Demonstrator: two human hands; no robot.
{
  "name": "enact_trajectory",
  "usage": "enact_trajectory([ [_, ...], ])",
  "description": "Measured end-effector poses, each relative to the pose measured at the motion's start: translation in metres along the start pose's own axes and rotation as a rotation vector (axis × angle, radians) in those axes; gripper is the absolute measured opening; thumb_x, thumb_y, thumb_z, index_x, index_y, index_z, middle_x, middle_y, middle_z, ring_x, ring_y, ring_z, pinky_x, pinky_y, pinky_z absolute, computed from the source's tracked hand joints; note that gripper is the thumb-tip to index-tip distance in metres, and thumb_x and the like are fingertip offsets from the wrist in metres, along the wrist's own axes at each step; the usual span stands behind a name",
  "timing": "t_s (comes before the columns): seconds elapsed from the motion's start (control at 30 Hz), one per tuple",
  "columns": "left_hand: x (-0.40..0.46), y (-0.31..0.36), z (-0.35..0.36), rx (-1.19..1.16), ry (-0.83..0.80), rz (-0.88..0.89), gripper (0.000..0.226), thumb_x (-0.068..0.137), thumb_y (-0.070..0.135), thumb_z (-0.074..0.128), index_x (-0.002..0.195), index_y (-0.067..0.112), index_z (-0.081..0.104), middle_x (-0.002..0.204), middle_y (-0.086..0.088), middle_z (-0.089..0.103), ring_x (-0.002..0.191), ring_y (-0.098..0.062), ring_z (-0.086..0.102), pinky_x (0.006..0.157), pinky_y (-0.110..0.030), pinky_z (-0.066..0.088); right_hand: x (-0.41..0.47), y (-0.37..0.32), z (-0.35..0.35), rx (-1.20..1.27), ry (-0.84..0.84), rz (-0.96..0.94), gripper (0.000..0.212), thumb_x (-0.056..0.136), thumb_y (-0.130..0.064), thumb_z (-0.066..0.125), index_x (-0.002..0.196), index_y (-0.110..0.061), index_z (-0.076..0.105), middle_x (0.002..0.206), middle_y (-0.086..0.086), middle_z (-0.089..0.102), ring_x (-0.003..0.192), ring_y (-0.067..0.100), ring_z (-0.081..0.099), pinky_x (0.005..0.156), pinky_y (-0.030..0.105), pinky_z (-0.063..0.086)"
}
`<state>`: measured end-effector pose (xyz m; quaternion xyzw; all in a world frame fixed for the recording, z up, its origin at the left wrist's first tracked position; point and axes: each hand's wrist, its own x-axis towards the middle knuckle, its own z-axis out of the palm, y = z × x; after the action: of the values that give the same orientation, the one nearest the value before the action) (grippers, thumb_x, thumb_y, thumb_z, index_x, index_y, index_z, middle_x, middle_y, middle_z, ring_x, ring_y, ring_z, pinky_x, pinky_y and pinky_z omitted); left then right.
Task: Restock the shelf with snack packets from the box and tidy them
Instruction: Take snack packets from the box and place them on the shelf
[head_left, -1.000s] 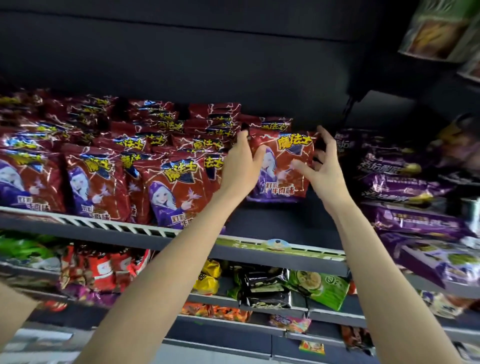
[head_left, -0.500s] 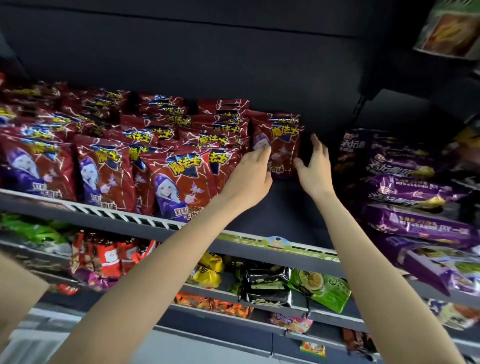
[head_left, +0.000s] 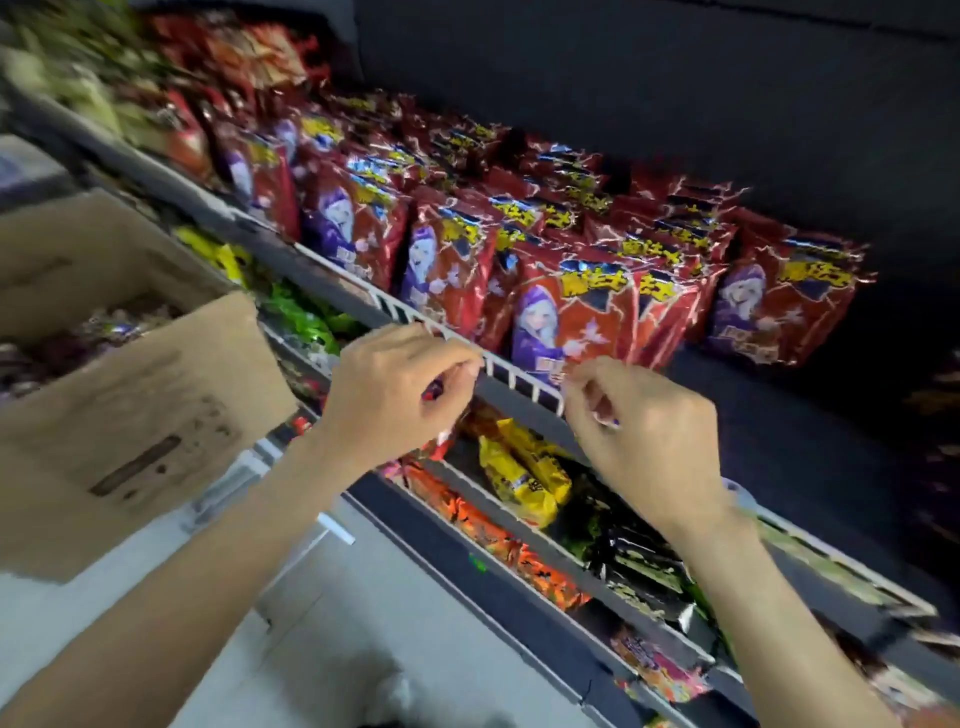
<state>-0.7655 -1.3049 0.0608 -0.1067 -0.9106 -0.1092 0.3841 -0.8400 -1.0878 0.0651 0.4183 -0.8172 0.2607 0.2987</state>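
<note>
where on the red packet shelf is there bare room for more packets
Bare dark shelf floor lies right of the last red packet, behind the white wire rail. Left of it, the red packet rows are crowded front to back.

Glossy foil snack packets (head_left: 569, 322), matt brown cardboard box (head_left: 150, 395)
</note>
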Motion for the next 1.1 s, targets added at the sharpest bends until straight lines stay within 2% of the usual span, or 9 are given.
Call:
enact_trajectory([
  [0.17,-0.096,-0.068,-0.083,-0.011,-0.347,-0.405,0.027,0.085,0.042,0.046,0.097,0.030,0.067,0.078,0.012,0.066,0.066,-0.005,0.059,0.058,-0.030,0.052,0.019,-0.083,0.072,0.259,-0.500,-0.064,0.021,0.089,-0.036,0.051,0.101,-0.027,0.066,0.092,-0.011,0.067,0.081,0.015,0.066,0.065,0.037,0.054],
  [0.27,-0.149,-0.109,-0.128,0.077,-0.368,-0.504,0.033,0.083,0.043,0.046,0.100,0.027,0.070,0.093,0.014,0.069,0.081,-0.009,0.062,0.066,-0.028,0.053,0.037,-0.123,0.126,0.263,-0.746,-0.170,0.026,0.092,-0.037,0.052,0.116,-0.030,0.061,0.115,-0.009,0.063,0.106,0.017,0.059,0.084,0.039,0.050],
  [0.4,-0.204,-0.179,-0.182,0.123,-0.316,-0.627,0.044,0.080,0.049,0.048,0.103,0.020,0.071,0.101,0.004,0.069,0.092,-0.017,0.062,0.076,-0.030,0.048,0.073,-0.187,0.198,0.398,-0.794,-0.188,0.020,0.092,-0.028,0.055,0.108,-0.027,0.065,0.103,-0.008,0.067,0.096,0.013,0.062,0.079,0.039,0.051],
  [0.53,-0.241,-0.271,-0.223,0.150,-0.270,-0.672,0.028,0.083,0.030,0.050,0.103,0.022,0.068,0.098,0.027,0.059,0.092,-0.005,0.057,0.079,-0.014,0.041,0.122,-0.251,0.261,0.467,-0.741,-0.169,0.017,0.091,-0.023,0.054,0.102,-0.026,0.066,0.093,-0.015,0.066,0.081,0.004,0.061,0.072,0.033,0.052],
  [0.6,-0.256,-0.316,-0.235,0.191,-0.287,-0.720,0.023,0.085,0.023,0.056,0.102,0.020,0.070,0.098,0.022,0.063,0.090,-0.007,0.061,0.080,-0.013,0.041,0.149,-0.276,0.293,0.477,-0.729,-0.184,0.015,0.092,-0.024,0.054,0.101,-0.026,0.066,0.093,-0.011,0.068,0.080,0.005,0.059,0.072,0.033,0.051],
  [0.7,-0.278,-0.380,-0.237,0.268,-0.438,-0.820,0.021,0.088,0.019,0.063,0.108,0.020,0.069,0.107,0.004,0.069,0.098,-0.020,0.064,0.082,-0.032,0.050,0.188,-0.306,0.346,0.430,-0.736,-0.254,0.015,0.092,-0.023,0.055,0.101,-0.024,0.066,0.095,-0.006,0.070,0.087,0.012,0.062,0.074,0.036,0.052],
  [0.8,-0.292,-0.429,-0.228,0.261,-0.583,-0.920,0.026,0.090,0.028,0.060,0.115,0.024,0.065,0.114,0.003,0.066,0.102,-0.021,0.062,0.084,-0.035,0.050,0.219,-0.326,0.401,0.373,-0.806,-0.320,0.018,0.093,-0.019,0.054,0.106,-0.021,0.067,0.099,-0.004,0.070,0.093,0.015,0.064,0.077,0.033,0.052],
  [0.93,-0.297,-0.477,-0.205,0.293,-0.565,-0.970,0.031,0.092,0.030,0.058,0.120,0.019,0.061,0.114,0.002,0.064,0.101,-0.019,0.060,0.079,-0.028,0.045,0.248,-0.341,0.479,0.250,-0.927,-0.422,0.022,0.093,-0.018,0.054,0.112,-0.021,0.064,0.109,0.000,0.068,0.101,0.020,0.063,0.080,0.036,0.051],
  [1.1,-0.299,-0.530,-0.160,0.344,-0.555,-0.989,0.034,0.091,0.032,0.055,0.123,0.020,0.057,0.119,-0.003,0.061,0.110,-0.023,0.055,0.084,-0.037,0.048,0.268,-0.343,0.575,0.128,-1.024,-0.543,0.033,0.092,-0.018,0.055,0.125,-0.018,0.055,0.124,0.005,0.059,0.115,0.025,0.054,0.087,0.038,0.050],
])
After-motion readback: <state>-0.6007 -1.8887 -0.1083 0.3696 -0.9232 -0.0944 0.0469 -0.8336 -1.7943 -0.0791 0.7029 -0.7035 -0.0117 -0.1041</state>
